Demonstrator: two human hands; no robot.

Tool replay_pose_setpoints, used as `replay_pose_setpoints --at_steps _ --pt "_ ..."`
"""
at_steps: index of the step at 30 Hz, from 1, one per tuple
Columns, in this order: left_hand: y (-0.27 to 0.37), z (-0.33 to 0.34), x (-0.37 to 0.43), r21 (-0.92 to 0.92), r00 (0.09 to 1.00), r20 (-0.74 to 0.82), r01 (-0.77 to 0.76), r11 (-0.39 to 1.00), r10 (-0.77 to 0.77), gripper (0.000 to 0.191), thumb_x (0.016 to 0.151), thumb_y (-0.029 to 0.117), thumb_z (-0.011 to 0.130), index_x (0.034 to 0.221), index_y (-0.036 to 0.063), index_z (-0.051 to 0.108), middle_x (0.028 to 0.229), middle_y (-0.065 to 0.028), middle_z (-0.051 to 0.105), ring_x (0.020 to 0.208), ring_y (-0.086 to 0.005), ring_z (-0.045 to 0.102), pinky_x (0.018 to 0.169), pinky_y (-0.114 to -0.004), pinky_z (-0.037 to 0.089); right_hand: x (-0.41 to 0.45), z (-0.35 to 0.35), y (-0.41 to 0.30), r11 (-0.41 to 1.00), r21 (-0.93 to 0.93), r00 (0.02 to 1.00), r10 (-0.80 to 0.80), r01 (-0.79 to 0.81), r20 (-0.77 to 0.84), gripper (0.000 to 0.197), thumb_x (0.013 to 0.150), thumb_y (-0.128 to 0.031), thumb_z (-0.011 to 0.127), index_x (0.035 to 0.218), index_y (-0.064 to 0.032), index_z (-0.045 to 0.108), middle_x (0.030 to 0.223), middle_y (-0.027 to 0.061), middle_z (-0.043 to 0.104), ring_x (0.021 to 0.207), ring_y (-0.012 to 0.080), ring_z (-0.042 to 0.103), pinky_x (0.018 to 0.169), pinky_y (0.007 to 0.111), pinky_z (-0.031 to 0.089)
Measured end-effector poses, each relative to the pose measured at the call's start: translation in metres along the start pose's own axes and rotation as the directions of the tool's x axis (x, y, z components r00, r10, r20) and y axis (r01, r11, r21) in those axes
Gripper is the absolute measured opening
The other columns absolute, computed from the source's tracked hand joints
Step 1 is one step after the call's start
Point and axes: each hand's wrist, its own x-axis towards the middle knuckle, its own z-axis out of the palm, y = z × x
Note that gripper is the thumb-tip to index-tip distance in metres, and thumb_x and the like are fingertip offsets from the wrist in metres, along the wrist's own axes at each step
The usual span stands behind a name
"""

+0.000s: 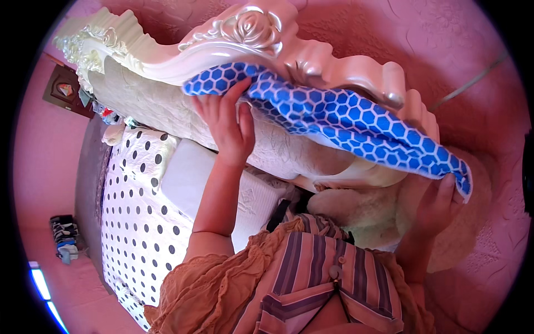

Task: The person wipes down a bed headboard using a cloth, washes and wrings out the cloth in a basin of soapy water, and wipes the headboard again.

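Note:
A blue cloth (pixel 350 117) with a white honeycomb pattern stretches in loose folds between my two hands. It lies across the front of a carved, pearly bed headboard (pixel 200 62), below the rose carving (pixel 254 27). My left hand (pixel 229 125) grips the cloth near its left end, with one finger laid over its face and the thumb apart. At the lower right, my right hand (pixel 438 204) pinches the other end, and a small corner hangs past the fingers. Folds of cloth hide part of the headboard's padded panel (pixel 288 154).
Below the headboard stands a bed with a black-dotted white sheet (pixel 137 208) and a pale pillow (pixel 187 175). A large plush toy (pixel 354 208) sits close to my right arm. Pink textured wall (pixel 442 37) rises behind the headboard. Folded clothes (pixel 64 234) are stacked far left.

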Motion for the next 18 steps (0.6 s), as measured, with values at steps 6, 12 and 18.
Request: replay_pose_setpoints --at_steps 6,12,18 --pt "0.001 0.011 0.02 0.051 0.971 -0.219 -0.085 0.995 0.094 0.027 0.065 0.011 0.07 0.09 0.0125 0.059 0.083 -0.005 0.052 0.09 -0.0285 0.049 0.103 -0.051 0.023 0.047 0.035 0.003 0.986 -0.153 0.998 -0.065 0.065 0.006 0.023 0.092 -0.003 0.048 0.112 0.0048 0.055 0.117 0.0077 0.056 0.104 0.0142 0.054 0.093 0.028 0.039" --pt "0.023 0.034 0.059 -0.098 0.927 -0.366 0.051 0.994 -0.083 0.043 0.061 0.017 0.079 0.097 0.0127 0.058 0.088 -0.0039 0.055 0.089 -0.0278 0.049 0.088 -0.043 0.032 0.089 0.073 0.015 0.684 -0.607 0.913 -0.261 0.404 0.313 0.029 0.086 -0.009 0.06 0.112 0.0013 0.055 0.109 0.0103 0.054 0.097 0.0196 0.056 0.084 0.03 0.043" --pt "0.026 0.037 0.08 -0.08 0.964 -0.162 0.201 0.976 -0.212 0.099 0.066 0.009 0.076 0.145 0.0096 0.017 0.149 -0.0227 0.009 0.138 -0.0399 0.011 0.111 -0.048 0.017 0.095 0.09 0.027 0.657 -0.648 0.909 -0.151 0.385 0.387 0.03 0.085 -0.017 0.059 0.107 0.0025 0.054 0.108 0.0195 0.056 0.092 0.0346 0.056 0.079 0.038 0.044"
